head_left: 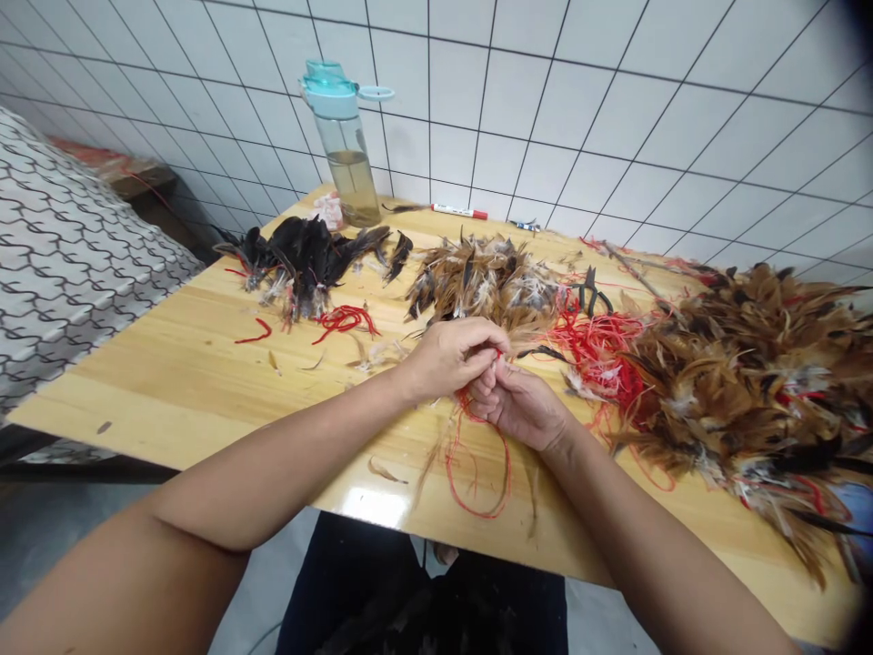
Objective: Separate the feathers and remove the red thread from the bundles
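Observation:
Over the front middle of the table, my left hand point(450, 357) and my right hand point(526, 407) meet with their fingertips pinched together. A bit of red string shows between them, and a loop of the same red string point(508, 473) hangs below onto the wood. Whether a feather is also inside the fingers is hidden. Just behind my hands lies a heap of brown feathers point(487, 282). To its right spreads a tangle of red string point(600, 350), with small dark scissors point(592, 293) at its back edge.
Black feathers point(310, 259) lie at the left, beside cut red string pieces point(345, 320). A large brown feather pile point(757, 364) covers the right side. Against the tiled wall point(470, 82) stand a water bottle point(347, 155) and a red-capped marker point(456, 212). Patterned cloth point(82, 246) hangs left.

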`<state>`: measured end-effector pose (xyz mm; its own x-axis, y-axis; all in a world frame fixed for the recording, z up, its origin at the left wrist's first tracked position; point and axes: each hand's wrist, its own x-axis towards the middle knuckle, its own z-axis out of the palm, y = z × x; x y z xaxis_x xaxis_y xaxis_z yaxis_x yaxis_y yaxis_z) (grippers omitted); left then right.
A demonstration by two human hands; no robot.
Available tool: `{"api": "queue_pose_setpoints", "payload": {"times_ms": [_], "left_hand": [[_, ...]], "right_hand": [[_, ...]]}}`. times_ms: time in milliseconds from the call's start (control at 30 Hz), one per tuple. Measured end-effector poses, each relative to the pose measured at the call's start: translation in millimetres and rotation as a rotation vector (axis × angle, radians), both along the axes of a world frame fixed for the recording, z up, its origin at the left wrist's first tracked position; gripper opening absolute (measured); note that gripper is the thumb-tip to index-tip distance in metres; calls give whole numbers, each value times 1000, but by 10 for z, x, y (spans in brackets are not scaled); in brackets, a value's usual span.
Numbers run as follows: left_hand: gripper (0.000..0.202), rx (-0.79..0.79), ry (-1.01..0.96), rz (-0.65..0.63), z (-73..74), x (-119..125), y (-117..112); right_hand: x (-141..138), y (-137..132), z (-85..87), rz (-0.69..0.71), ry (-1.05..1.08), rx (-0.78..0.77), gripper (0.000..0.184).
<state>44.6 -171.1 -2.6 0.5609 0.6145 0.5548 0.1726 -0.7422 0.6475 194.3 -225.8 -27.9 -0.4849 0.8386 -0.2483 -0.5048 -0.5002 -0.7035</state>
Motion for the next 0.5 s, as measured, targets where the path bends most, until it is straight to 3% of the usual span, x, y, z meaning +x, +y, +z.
{"api": "queue_pose_setpoints", "payload": {"times_ms": [300,367,500], "left_hand": [[19,-170,-15,-12,-32,-18,58],[19,-200,-16,-25,-45,-38,96],[19,-284,-39,-19,-93,-60,148]], "right_hand": [[-8,-81,60,118,-104,-12,36],[-6,-101,69,28,-201,50,33],[76,-58,92,-362,-558,280,28]]}}
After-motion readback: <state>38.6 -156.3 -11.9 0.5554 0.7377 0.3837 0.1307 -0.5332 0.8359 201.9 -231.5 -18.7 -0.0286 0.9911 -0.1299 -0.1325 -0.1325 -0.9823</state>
